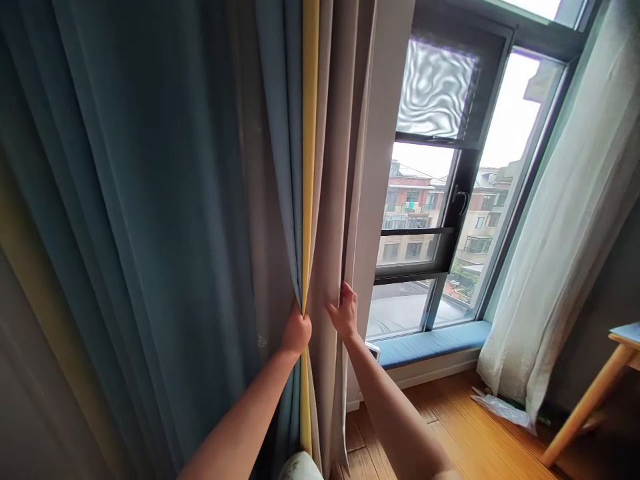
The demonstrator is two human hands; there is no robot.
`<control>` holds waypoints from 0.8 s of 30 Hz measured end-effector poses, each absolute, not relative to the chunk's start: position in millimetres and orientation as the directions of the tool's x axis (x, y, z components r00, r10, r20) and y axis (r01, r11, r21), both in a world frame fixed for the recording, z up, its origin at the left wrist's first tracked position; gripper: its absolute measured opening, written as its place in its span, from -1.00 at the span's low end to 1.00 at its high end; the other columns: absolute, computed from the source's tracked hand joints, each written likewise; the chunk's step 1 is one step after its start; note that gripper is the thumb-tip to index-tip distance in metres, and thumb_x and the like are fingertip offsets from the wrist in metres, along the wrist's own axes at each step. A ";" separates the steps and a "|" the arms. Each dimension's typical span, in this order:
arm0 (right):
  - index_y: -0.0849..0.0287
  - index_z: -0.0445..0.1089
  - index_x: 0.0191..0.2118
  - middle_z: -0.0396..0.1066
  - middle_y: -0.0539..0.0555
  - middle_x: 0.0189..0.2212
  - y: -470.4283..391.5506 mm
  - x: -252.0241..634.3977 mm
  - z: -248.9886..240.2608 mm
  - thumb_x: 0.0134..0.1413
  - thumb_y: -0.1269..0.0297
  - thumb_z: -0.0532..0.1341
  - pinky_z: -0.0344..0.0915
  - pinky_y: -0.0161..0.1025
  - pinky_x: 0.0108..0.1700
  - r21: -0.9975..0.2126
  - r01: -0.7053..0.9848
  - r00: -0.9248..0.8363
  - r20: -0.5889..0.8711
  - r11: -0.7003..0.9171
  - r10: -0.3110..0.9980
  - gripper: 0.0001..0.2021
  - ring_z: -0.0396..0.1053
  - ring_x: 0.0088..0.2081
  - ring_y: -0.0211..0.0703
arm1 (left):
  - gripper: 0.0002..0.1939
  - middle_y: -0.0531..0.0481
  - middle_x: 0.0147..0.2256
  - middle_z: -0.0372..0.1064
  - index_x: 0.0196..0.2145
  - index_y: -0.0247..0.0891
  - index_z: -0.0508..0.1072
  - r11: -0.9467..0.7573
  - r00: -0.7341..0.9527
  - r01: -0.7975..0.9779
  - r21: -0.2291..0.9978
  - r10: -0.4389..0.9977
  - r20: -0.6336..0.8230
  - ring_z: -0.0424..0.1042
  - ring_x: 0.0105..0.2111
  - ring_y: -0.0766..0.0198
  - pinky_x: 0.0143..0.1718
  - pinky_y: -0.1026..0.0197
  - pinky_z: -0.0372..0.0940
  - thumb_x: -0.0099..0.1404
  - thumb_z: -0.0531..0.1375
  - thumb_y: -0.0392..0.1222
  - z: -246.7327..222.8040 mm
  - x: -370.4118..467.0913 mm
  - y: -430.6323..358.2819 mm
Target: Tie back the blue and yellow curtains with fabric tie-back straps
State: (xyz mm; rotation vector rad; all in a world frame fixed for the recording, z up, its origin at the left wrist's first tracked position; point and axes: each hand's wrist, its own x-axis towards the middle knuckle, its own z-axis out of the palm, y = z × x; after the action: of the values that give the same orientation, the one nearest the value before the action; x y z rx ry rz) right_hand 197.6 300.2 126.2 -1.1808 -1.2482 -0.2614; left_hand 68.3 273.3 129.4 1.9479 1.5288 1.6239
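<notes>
A long curtain (337,167) with blue, yellow and beige bands hangs in folds in front of me. My left hand (297,331) is closed around the blue and yellow part, pinching the cloth into a narrow gather. Just right of it, my right hand (345,312) is at a beige fold near the curtain's outer edge. Its thumb and fingers are apart, with the fingertips against the fabric. Below both hands the cloth falls toward the floor.
A dark-framed window (445,247) stands to the right above a blue cushioned sill (435,343). Beyond it hangs a white sheer curtain (560,220), with clear plastic (503,408) on the wooden floor (450,433). A wooden table leg (590,407) is at far right.
</notes>
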 end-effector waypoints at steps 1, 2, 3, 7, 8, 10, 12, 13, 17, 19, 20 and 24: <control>0.25 0.14 -0.03 0.22 0.19 -0.21 306.5 199.2 128.3 -0.19 0.14 0.17 0.20 -0.12 -0.20 -0.568 0.721 0.367 0.799 0.397 0.477 -0.46 0.21 -0.20 -0.04 | -0.65 -0.24 -0.15 0.36 -0.10 -0.37 0.30 -0.465 -0.122 0.569 0.678 0.768 0.629 0.30 -0.06 0.13 -0.08 0.21 0.22 0.15 -0.05 -0.40 129.9 67.8 272.8; 0.23 0.20 -0.11 0.24 0.17 -0.25 311.8 200.7 130.3 -0.15 0.14 0.14 0.21 -0.15 -0.26 -0.592 0.724 0.365 0.764 0.354 0.533 -0.56 0.23 -0.25 -0.06 | -0.65 -0.22 -0.16 0.37 -0.12 -0.35 0.31 -0.476 -0.119 0.560 0.678 0.764 0.634 0.31 -0.07 0.14 -0.08 0.21 0.21 0.15 -0.05 -0.41 130.4 67.2 272.0; 0.21 0.24 -0.21 0.25 0.13 -0.31 315.4 201.4 131.8 -0.10 0.15 0.10 0.20 -0.18 -0.31 -0.613 0.725 0.370 0.731 0.313 0.573 -0.68 0.24 -0.31 -0.09 | -0.66 -0.20 -0.16 0.37 -0.12 -0.33 0.32 -0.489 -0.114 0.549 0.678 0.760 0.640 0.31 -0.07 0.15 -0.08 0.22 0.21 0.15 -0.05 -0.40 131.1 66.4 271.1; 0.16 0.20 -0.44 0.22 0.02 -0.46 307.1 190.8 127.9 0.00 0.25 -0.01 0.16 -0.27 -0.41 -0.564 0.719 0.295 0.777 0.406 0.557 -0.86 0.20 -0.45 -0.21 | -0.66 -0.23 -0.09 0.31 -0.08 -0.34 0.29 -0.520 -0.116 0.483 0.705 0.760 0.640 0.27 -0.03 0.15 -0.03 0.19 0.16 0.19 -0.05 -0.32 134.5 64.6 265.7; 0.16 0.19 -0.45 0.21 0.01 -0.47 300.6 184.3 124.3 0.00 0.27 -0.01 0.16 -0.29 -0.41 -0.521 0.710 0.252 0.816 0.474 0.520 -0.88 0.19 -0.45 -0.22 | -0.65 -0.24 -0.06 0.29 -0.06 -0.35 0.27 -0.528 -0.119 0.461 0.713 0.759 0.640 0.25 -0.01 0.15 -0.02 0.19 0.15 0.20 -0.04 -0.27 135.5 64.7 264.1; 0.16 0.19 -0.47 0.19 0.01 -0.48 285.9 169.4 115.7 -0.01 0.33 0.00 0.16 -0.31 -0.43 -0.443 0.678 0.162 0.868 0.587 0.468 -0.90 0.18 -0.46 -0.25 | -0.61 -0.23 -0.03 0.26 -0.04 -0.35 0.24 -0.561 -0.111 0.413 0.718 0.751 0.651 0.22 0.01 0.16 -0.01 0.19 0.14 0.18 0.02 -0.17 137.7 65.6 261.1; 0.17 0.22 -0.48 0.20 0.03 -0.47 271.3 156.4 107.6 -0.04 0.40 0.00 0.16 -0.33 -0.45 -0.399 0.640 0.073 0.882 0.657 0.465 -0.90 0.19 -0.47 -0.26 | -0.56 -0.19 -0.05 0.28 -0.06 -0.33 0.26 -0.581 -0.109 0.375 0.722 0.746 0.657 0.22 0.01 0.15 -0.02 0.19 0.15 0.11 0.10 -0.09 139.7 66.4 259.5; 0.17 0.24 -0.47 0.21 0.04 -0.46 264.6 152.5 104.5 -0.06 0.44 0.00 0.18 -0.33 -0.44 -0.374 0.623 0.012 0.882 0.687 0.470 -0.89 0.21 -0.45 -0.25 | -0.57 -0.18 -0.07 0.31 -0.09 -0.32 0.29 -0.568 -0.123 0.368 0.736 0.755 0.644 0.24 0.00 0.15 -0.04 0.19 0.16 0.10 0.11 -0.08 140.5 66.3 259.3; 0.13 0.32 -0.34 0.28 0.07 -0.36 245.3 160.6 102.0 -0.07 0.49 0.02 0.24 -0.27 -0.27 -0.248 0.584 -0.195 0.882 0.773 0.430 -0.79 0.26 -0.30 -0.19 | -0.70 -0.22 -0.20 0.39 -0.26 -0.33 0.39 -0.455 -0.161 0.369 0.810 0.827 0.538 0.33 -0.09 0.10 -0.13 0.17 0.22 0.20 -0.03 -0.13 142.2 60.1 261.4; 0.09 0.28 -0.17 0.27 0.10 -0.24 242.6 173.1 105.4 -0.03 0.42 0.05 0.23 -0.20 -0.20 -0.308 0.606 -0.012 0.919 0.734 0.395 -0.74 0.24 -0.19 -0.15 | -0.69 -0.22 -0.21 0.40 -0.28 -0.32 0.40 -0.448 -0.127 0.348 0.824 0.848 0.515 0.32 -0.08 0.09 -0.14 0.16 0.22 0.23 -0.07 -0.13 142.6 54.3 262.0; 0.09 0.20 -0.06 0.23 0.13 -0.16 243.2 178.3 107.5 -0.02 0.36 0.08 0.23 -0.17 -0.18 -0.376 0.607 0.126 0.915 0.700 0.383 -0.67 0.22 -0.14 -0.12 | -0.69 -0.21 -0.20 0.40 -0.27 -0.31 0.40 -0.448 -0.109 0.335 0.829 0.856 0.506 0.31 -0.07 0.10 -0.13 0.16 0.22 0.23 -0.07 -0.13 142.8 51.3 261.7; 0.11 0.16 -0.02 0.24 0.14 -0.17 249.1 174.9 111.8 -0.02 0.27 0.10 0.27 -0.19 -0.24 -0.494 0.550 0.169 0.856 0.674 0.489 -0.62 0.26 -0.19 -0.12 | -0.68 -0.22 -0.20 0.40 -0.24 -0.34 0.38 -0.430 -0.051 0.299 0.852 0.884 0.464 0.32 -0.08 0.12 -0.12 0.17 0.21 0.23 -0.06 -0.12 144.1 41.8 255.8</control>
State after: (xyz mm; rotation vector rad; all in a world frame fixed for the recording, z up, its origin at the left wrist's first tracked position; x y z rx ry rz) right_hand 174.9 249.1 111.8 -0.9164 -1.4641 -0.0530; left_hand 41.8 255.8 144.1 1.7211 1.2567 1.5052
